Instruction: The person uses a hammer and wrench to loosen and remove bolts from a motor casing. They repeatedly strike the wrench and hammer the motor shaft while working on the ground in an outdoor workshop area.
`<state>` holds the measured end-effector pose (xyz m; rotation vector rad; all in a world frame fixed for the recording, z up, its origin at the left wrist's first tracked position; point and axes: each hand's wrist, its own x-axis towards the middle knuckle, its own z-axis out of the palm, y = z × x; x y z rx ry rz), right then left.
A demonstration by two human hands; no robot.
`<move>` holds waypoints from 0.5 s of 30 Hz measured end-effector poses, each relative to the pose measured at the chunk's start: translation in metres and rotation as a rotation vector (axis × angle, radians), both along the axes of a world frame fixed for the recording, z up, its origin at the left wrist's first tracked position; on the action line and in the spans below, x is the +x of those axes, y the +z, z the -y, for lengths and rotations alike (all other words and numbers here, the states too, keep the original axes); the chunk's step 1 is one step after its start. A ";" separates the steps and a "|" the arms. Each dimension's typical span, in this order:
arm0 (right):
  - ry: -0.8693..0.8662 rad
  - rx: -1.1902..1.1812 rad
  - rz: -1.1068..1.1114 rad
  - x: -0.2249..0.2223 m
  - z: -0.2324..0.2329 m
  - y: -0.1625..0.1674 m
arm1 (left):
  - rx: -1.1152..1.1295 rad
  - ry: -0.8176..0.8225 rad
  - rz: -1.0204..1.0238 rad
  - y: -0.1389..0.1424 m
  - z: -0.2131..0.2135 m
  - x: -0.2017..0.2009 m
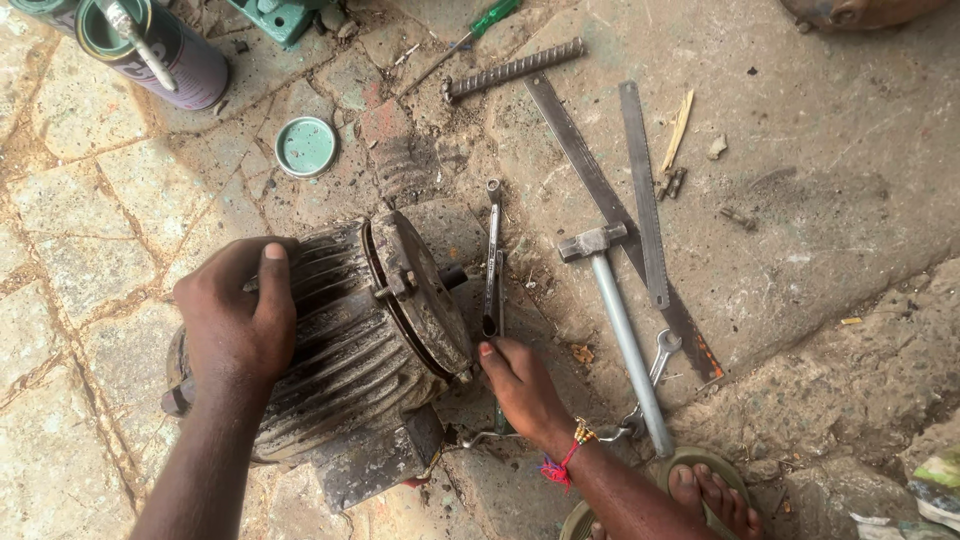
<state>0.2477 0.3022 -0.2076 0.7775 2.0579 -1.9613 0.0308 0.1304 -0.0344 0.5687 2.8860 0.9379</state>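
head view: grimy ribbed motor (350,340); left hand (235,310) flat on it; right hand (520,385) pinching spanner (492,260).

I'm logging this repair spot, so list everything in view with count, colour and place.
ribbed electric motor: 1, grimy grey, centre floor
slim metal spanner: 1, steel, right of motor
steel hammer: 1, silver, right
flat metal bars: 2, grey, crossed, upper right
ribbed steel rod: 1, top
green-handled screwdriver: 1, top
round tin lid: 1, teal, upper left
paint tin: 1, top left
sandalled foot: 1, bottom
left hand: on motor
right hand: gripping spanner end
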 end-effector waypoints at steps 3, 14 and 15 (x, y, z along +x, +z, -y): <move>0.006 0.131 -0.114 -0.001 0.000 0.000 | 0.012 -0.020 -0.037 0.000 -0.001 -0.001; -0.087 0.053 0.047 -0.028 0.002 0.014 | -0.050 0.041 -0.077 -0.009 0.001 -0.009; -0.093 0.064 0.037 -0.032 -0.003 0.011 | -0.049 0.043 -0.080 -0.007 0.000 -0.011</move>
